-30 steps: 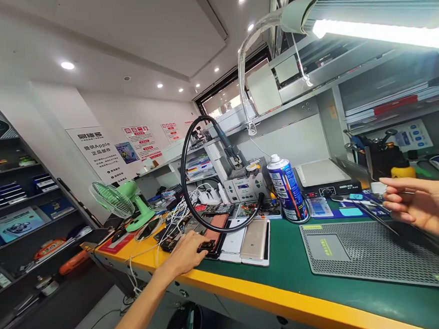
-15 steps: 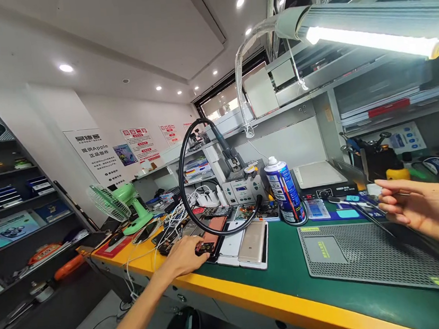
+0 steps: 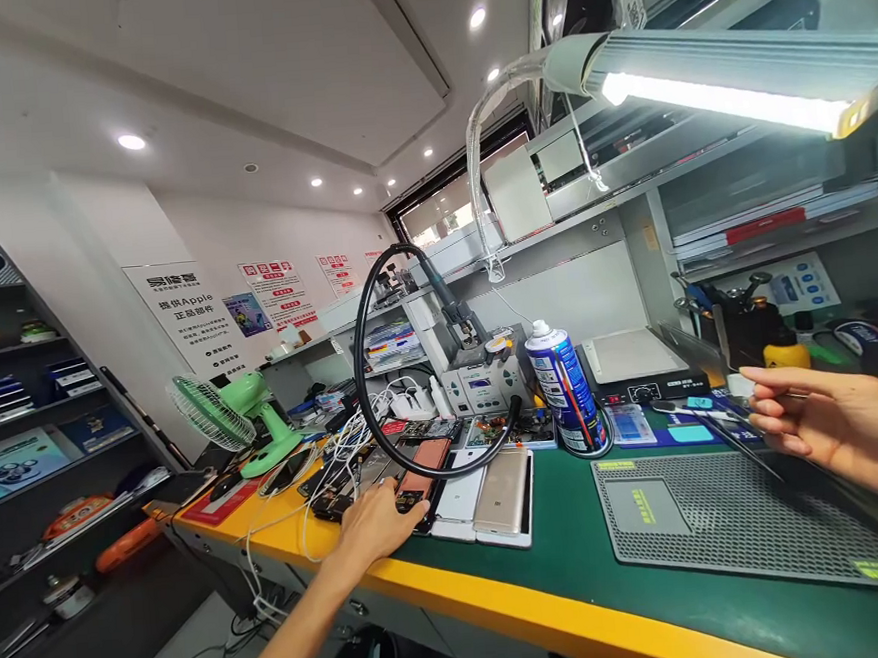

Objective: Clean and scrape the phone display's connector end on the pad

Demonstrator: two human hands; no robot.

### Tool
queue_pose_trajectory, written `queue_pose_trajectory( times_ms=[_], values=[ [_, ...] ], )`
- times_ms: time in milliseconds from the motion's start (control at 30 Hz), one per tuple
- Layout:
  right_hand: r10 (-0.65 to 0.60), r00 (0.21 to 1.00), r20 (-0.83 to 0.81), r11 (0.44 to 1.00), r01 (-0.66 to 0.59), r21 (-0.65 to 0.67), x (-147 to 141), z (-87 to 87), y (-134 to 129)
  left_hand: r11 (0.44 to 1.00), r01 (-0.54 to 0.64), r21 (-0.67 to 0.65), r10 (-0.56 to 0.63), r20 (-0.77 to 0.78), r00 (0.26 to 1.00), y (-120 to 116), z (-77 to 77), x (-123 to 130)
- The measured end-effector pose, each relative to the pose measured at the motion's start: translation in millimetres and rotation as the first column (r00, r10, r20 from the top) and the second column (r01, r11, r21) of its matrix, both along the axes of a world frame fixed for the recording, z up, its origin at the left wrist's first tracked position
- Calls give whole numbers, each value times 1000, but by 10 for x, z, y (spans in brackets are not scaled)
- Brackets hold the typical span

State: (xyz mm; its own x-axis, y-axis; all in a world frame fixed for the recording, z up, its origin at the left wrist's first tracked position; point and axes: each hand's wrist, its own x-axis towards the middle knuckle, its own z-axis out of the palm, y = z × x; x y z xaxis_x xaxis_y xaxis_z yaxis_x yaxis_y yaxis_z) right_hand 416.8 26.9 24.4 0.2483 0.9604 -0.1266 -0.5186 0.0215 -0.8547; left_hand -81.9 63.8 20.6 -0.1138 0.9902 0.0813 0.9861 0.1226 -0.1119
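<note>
At the table's front edge, my left hand [image 3: 381, 521] is closed around the lower end of an opened phone [image 3: 427, 462] with a copper-coloured inside, thumb on its right side. Its fingertips are partly hidden. A white phone [image 3: 457, 490] and a gold phone [image 3: 502, 495] lie just to the right. My right hand [image 3: 813, 413] is raised above the right side of the table, fingers pinched together. A small whitish piece and a thin tool-like shape show at its fingertips, too small to name. Below it lies a grey perforated mat [image 3: 672, 543].
A blue spray can [image 3: 565, 385] stands in front of a soldering or hot-air station [image 3: 488, 381], whose black hose [image 3: 359, 375] loops over the phones. White cables [image 3: 342, 451] and a green fan [image 3: 264, 411] are left. A lit lamp [image 3: 724, 99] hangs overhead.
The view has shifted slightly. My left hand stays at the opened phone, its thumb and fingers slightly shifted. My right hand keeps its pinch, hardly moved.
</note>
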Motion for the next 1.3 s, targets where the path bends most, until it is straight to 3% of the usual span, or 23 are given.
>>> queue_pose_trajectory(
  times_ms=[533, 1133, 1300],
  values=[
    [8, 1000, -3, 1000, -8, 12, 17, -22, -6, 999, -9, -31, 14, 154, 988, 62, -1, -85],
    [52, 997, 58, 998, -54, 38, 188, -243, 178, 995, 49, 82, -70, 288, 955, 205, 166, -663],
    [59, 995, 77, 996, -64, 69, 283, -362, 260, 995, 95, 21, -97, 325, 941, 163, 204, -754]
  ],
)
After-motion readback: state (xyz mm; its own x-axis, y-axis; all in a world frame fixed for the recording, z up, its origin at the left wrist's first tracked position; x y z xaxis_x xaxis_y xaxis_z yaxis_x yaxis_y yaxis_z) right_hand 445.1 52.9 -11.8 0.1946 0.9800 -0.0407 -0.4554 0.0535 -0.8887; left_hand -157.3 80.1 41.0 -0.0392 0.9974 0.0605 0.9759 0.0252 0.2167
